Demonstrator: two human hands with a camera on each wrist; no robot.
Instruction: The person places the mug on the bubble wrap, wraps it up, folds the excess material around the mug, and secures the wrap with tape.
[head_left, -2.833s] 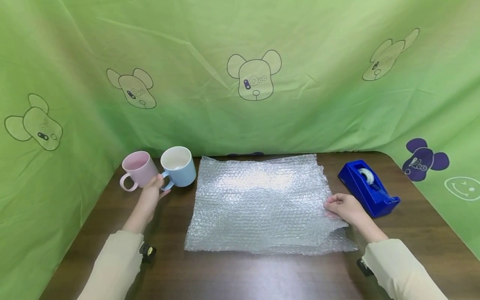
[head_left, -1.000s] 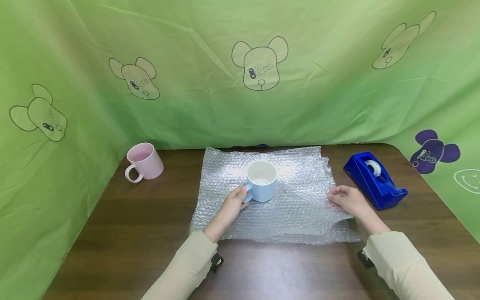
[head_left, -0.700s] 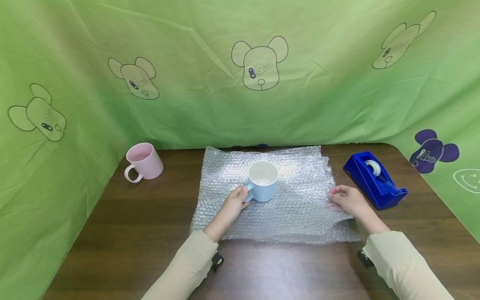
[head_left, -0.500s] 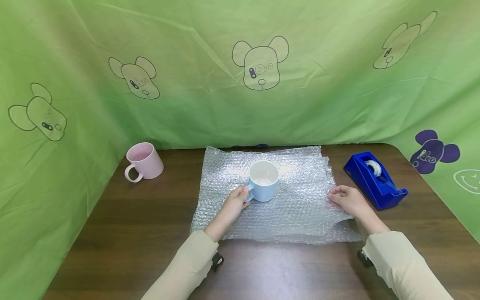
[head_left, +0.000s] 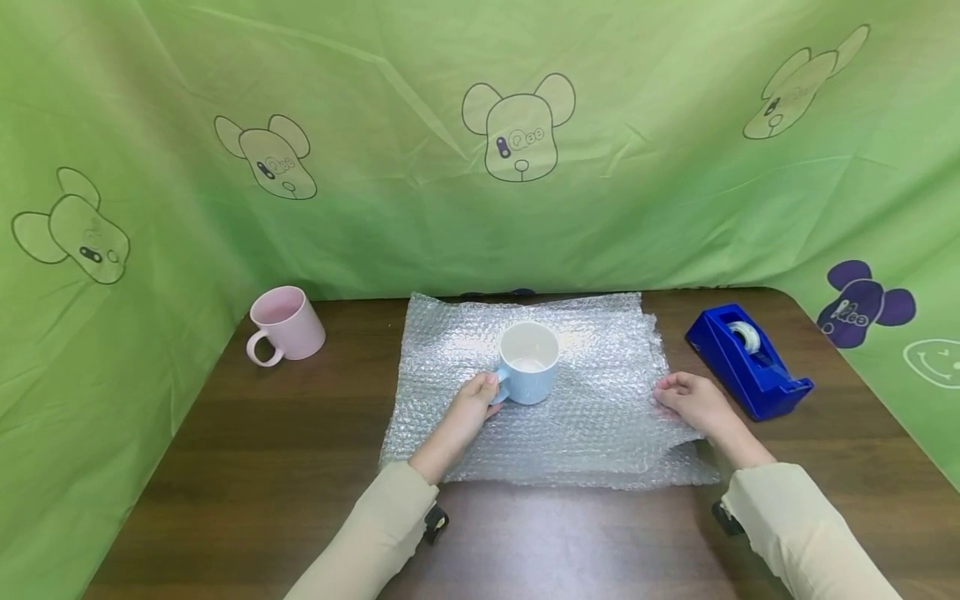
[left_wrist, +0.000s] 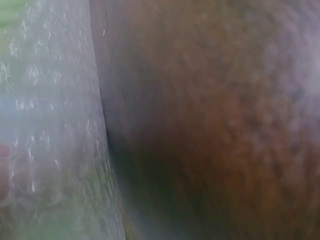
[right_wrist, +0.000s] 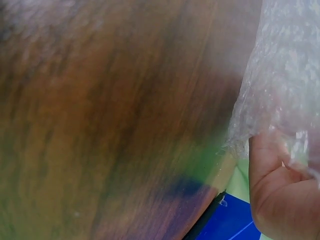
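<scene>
In the head view, a light blue mug with a white inside stands upright over the middle of a layered sheet of bubble wrap. My left hand grips its handle from the left, thumb on top. At the sheet's right edge my right hand pinches the bubble wrap between thumb and fingers. The right wrist view shows that hand with its fingers partly behind the clear wrap. Bubble wrap fills the left side of the left wrist view, with only a sliver of finger showing.
A pink mug stands at the back left of the brown wooden table, its handle facing front left. To the right of the bubble wrap sits a blue tape dispenser with a roll in it. Green printed cloth encloses the back and sides.
My left hand has carried the blue mug rightward from beside the pink mug onto the bubble wrap; over the last second it barely moves. My right hand keeps its pinch on the sheet's edge.
</scene>
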